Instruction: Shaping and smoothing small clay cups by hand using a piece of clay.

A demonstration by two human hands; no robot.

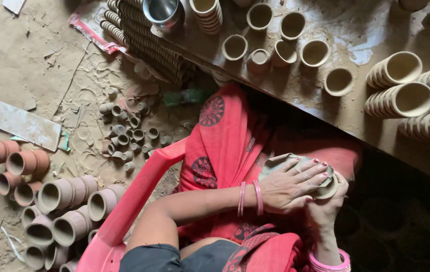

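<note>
A grey unfired clay cup (281, 163) rests in my lap over a red patterned cloth (225, 136). My left hand (293, 185), with pink bangles at the wrist, lies over the cup with fingers spread across its side. My right hand (328, 204) comes up from below and cups the underside of the same piece. Both hands press on the cup, and most of it is hidden beneath the fingers.
A dusty work board (351, 116) ahead carries several wet clay cups (314, 52) and stacked cup rows (401, 85). A steel bowl (162, 11) stands at its far left. Fired terracotta cups (56, 194) and tiny cups (126, 133) lie on the floor left. A red plastic chair (134, 196) is under me.
</note>
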